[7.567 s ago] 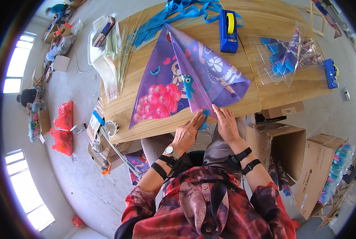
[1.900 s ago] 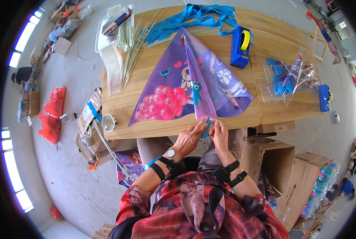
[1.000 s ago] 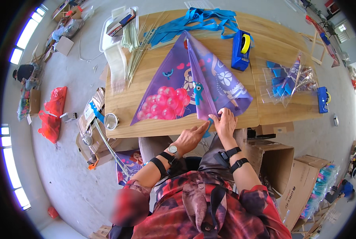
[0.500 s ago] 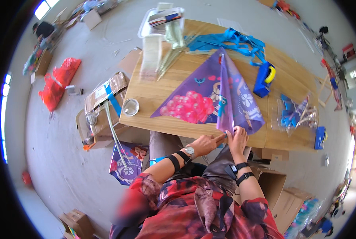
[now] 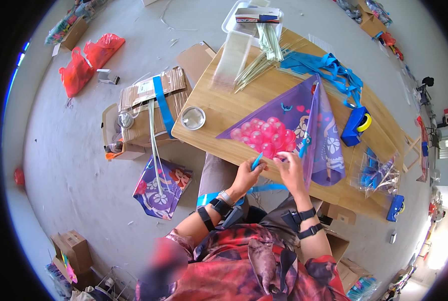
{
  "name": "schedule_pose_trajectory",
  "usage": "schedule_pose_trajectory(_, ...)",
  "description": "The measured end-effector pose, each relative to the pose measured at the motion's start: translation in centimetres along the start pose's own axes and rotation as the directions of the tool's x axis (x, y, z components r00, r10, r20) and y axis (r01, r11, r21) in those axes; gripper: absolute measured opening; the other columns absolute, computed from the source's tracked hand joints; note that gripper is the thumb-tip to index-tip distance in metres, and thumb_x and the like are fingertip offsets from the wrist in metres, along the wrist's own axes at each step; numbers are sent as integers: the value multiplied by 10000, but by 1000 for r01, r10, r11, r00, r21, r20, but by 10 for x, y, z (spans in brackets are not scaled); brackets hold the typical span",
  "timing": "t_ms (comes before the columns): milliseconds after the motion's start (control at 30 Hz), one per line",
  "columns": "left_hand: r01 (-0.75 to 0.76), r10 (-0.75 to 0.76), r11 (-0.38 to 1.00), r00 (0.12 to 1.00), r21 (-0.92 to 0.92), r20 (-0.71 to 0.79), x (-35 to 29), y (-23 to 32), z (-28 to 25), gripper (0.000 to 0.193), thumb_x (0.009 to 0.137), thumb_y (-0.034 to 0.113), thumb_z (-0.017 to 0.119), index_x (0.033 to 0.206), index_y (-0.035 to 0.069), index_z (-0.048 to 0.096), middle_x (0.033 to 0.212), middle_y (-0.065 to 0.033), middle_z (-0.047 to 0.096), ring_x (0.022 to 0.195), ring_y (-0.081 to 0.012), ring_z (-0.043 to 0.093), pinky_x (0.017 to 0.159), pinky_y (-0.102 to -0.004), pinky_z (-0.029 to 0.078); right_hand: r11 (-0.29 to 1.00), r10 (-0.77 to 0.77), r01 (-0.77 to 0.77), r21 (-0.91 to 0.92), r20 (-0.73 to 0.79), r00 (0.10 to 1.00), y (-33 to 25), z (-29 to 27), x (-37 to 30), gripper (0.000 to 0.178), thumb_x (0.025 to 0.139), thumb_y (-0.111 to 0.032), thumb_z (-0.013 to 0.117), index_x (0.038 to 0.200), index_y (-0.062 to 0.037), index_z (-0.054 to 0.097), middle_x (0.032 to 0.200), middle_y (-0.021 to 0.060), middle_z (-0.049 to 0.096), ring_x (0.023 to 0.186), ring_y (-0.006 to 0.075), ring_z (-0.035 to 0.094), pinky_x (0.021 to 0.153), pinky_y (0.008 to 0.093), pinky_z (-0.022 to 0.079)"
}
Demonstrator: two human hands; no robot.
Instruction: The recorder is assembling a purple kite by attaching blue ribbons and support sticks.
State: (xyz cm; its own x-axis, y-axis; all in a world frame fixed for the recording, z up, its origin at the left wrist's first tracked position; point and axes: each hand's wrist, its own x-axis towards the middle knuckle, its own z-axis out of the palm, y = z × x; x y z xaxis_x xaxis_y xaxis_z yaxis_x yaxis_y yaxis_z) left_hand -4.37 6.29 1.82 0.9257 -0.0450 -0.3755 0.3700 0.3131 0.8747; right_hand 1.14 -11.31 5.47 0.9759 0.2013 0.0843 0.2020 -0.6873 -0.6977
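A purple triangular kite sheet (image 5: 244, 126) printed with pink balloons lies on the wooden table, its right part folded along a raised purple flap. In front of its lower edge, my left hand (image 5: 245, 178) is closed on a blue strip (image 5: 256, 161), whose pointed end sticks up past the thumb. Close beside it, my right hand (image 5: 291, 175) has thumb and forefinger pinched together over the table's near edge; what they hold, if anything, is too small to make out. More blue ribbon (image 5: 269, 187) stretches across my lap below both hands.
On the table (image 5: 214, 115) are a round tin (image 5: 193, 118), thin pale rods (image 5: 254, 67), tangled blue ribbons (image 5: 324, 65), a blue tape dispenser (image 5: 355, 126) and a clear bag (image 5: 374, 173). Left of it stands a taped cardboard box (image 5: 171, 95), with another printed sheet (image 5: 159, 200) hanging below.
Both hands have left the flap's lower end and moved left along the sheet's near edge. The blue strip now shows clearly in my left hand. The whole view has turned.
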Motion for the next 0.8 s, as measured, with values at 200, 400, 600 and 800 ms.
schedule_pose_trajectory(200, -20, 27, 997, 994, 74, -102, 12, -25, -23, 196, 1015, 183, 666, 1150, 41, 655, 838, 10, 676, 627, -25, 505, 529, -234, 396, 893, 127, -307, 330, 469, 874, -22, 53, 41, 370, 955, -316, 755, 1049, 38, 709, 973, 88, 696, 839, 139, 676, 724, 280, 551)
schedule_pose_trajectory(400, -302, 361, 920, 902, 250, -238, 18, -36, -31, 151, 994, 141, 681, 1094, 29, 674, 828, 8, 670, 603, -39, 493, 526, -226, 390, 753, 179, -466, 464, 538, 824, -25, 75, 54, 180, 950, -163, 727, 1007, 7, 723, 881, 27, 718, 820, 96, 660, 711, 272, 533)
schedule_pose_trajectory(600, 61, -117, 968, 967, -243, -226, 4, -2, -35, 231, 1072, 225, 582, 1006, 12, 646, 770, -8, 626, 609, -49, 467, 515, -227, 351, 930, 143, -261, 260, 400, 905, -23, 87, 67, 211, 964, -193, 712, 996, 16, 722, 831, 66, 707, 801, 83, 657, 669, 276, 508)
schedule_pose_trajectory(800, 76, -84, 956, 996, -285, -14, 13, -7, -53, 320, 1124, 276, 444, 1085, 18, 628, 869, -42, 684, 598, -59, 477, 526, -227, 379, 877, 177, -402, 264, 600, 780, -43, 85, 74, 312, 977, -269, 725, 1007, 40, 700, 753, 76, 684, 577, 104, 616, 527, 289, 473)
